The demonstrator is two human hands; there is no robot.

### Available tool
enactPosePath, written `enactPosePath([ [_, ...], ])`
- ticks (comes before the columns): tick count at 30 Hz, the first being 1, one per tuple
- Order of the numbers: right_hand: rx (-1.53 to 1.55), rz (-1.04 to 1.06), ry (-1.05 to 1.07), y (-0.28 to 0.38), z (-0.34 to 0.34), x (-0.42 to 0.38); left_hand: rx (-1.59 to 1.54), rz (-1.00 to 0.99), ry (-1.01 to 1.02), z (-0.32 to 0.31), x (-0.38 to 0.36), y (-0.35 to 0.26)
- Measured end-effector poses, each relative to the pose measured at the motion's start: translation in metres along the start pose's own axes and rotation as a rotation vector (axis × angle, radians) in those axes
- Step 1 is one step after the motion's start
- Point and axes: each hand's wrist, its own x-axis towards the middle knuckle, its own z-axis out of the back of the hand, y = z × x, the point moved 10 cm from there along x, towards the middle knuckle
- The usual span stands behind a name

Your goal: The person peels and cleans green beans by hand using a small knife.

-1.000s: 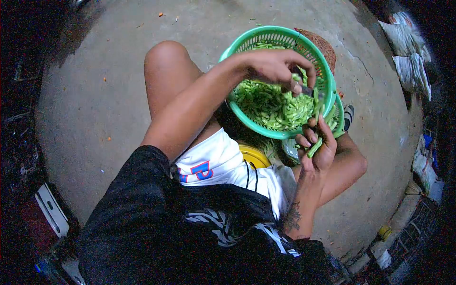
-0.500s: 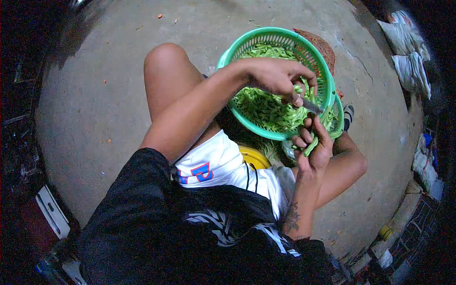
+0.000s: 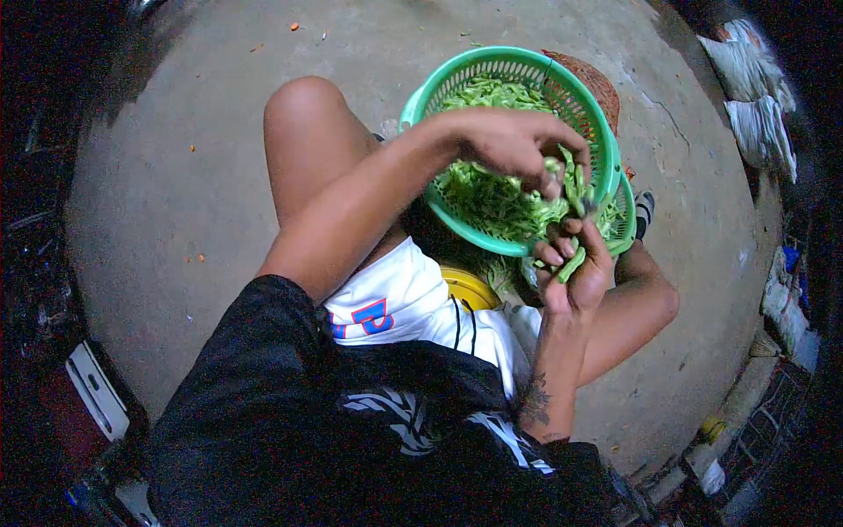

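L hand (image 3: 518,145) reaches across the body & hangs over the big green basket (image 3: 479,241), palm down, fingers curled in. It's grasping what looks like a small knife (image 3: 587,207); only a dark, blurred bit shows near the fingertips, so the exact grip is hard to tell. Green strips (image 3: 572,180) sit b/w the two hands; can't tell which hand bears them.

R hand (image 3: 584,274) is palm up just below, by the basket's near rim, fingers bent round a green pod (image 3: 571,264), prob. pinned vs. the palm so it doesn't slip, w/ its end poking out. Prob. held this close to the blade so the cut stays short & controlled.

Cut green pieces (image 3: 505,206) lie heaped inside the big basket, right under the L hand, prob. b/c that way bits drop straight in. Its slotted wall would let air or water thru.

A 2nd green basket (image 3: 630,230) sits partly under the first on the R side, w/ more green stuff in it, close to the R hand, prob. for an easy reach.

Further out: bent knees spread either side, prob. to make room for the baskets; yellow round thing (image 3: 470,288) b/w the thighs, half hidden, use unclear. Reddish mesh sack (image 3: 597,88) lies just beyond the big basket; pale sacks (image 3: 757,132) are well apart, far R on the floor (image 3: 176,220).
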Motion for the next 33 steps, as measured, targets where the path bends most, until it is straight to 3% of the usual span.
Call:
enactPosePath([
  [2,0.016,-0.037,0.163,0.000,-0.010,0.000,0.054,-0.029,-0.081,0.023,-0.002,0.006],
  [4,-0.005,-0.030,0.169,0.001,-0.011,-0.002,-0.067,-0.008,-0.082,0.028,-0.004,0.011],
  [6,-0.020,-0.019,0.125,0.002,-0.005,0.002,0.033,-0.040,-0.067,0.022,-0.003,0.008],
  [10,-0.009,0.013,-0.009,0.001,0.004,0.000,-0.085,0.041,0.078,-0.015,0.002,0.006],
  [12,-0.018,0.013,0.120,0.002,-0.008,-0.001,0.058,0.009,0.007,0.005,-0.002,0.001],
  [14,0.019,-0.010,0.189,0.002,-0.012,0.002,-0.027,-0.078,-0.076,0.029,-0.005,0.003],
  [16,-0.109,-0.031,0.112,0.002,-0.008,0.009,-0.095,0.098,-0.153,0.040,-0.013,0.008],
  [20,-0.198,0.010,0.055,0.006,-0.010,0.019,0.534,0.090,-0.334,0.048,-0.015,0.003],
  [26,-0.283,0.122,0.045,0.019,0.004,0.020,0.461,0.058,-0.406,0.050,-0.009,0.005],
  [28,-0.316,0.162,0.010,0.022,0.005,0.020,0.289,0.005,-0.448,0.052,-0.009,0.005],
  [31,-0.335,0.223,-0.034,0.025,0.004,0.018,0.480,-0.109,-0.518,0.052,-0.012,-0.010],
  [33,-0.343,0.240,-0.105,0.027,0.008,0.015,0.364,-0.067,-0.519,0.053,-0.012,-0.005],
])
